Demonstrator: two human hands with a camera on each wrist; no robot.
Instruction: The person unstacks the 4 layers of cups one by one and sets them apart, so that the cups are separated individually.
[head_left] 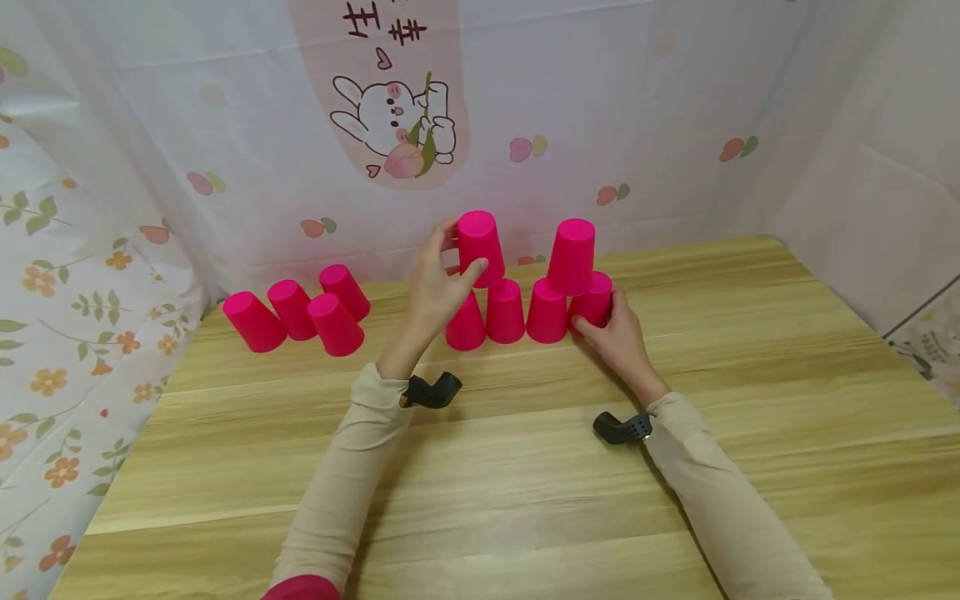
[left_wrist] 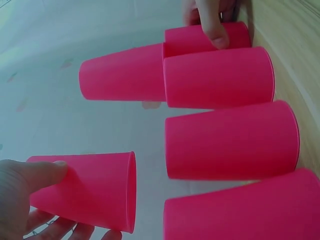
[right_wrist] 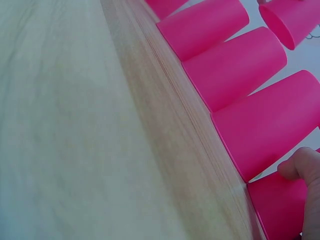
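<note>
My left hand (head_left: 438, 283) grips a pink cup (head_left: 478, 242) upside down, thumb on the near side and fingers behind. In the left wrist view, a gap separates the rim of this held cup (left_wrist: 95, 190) from the row of cups below. That row stands upside down on the table, with a left cup (head_left: 465, 323), two middle cups (head_left: 506, 312) and a right-end cup (head_left: 596, 293). Another upside-down cup (head_left: 572, 257) rests across the two right ones. Around the right-end cup, my right hand (head_left: 618, 337) curls its thumb and fingers; its far side is hidden.
Several more upside-down pink cups (head_left: 336, 325) stand in a group on the left of the wooden table (head_left: 495, 492). A white printed curtain (head_left: 570, 100) hangs right behind the table, and a floral cloth (head_left: 67, 350) hangs along its left side.
</note>
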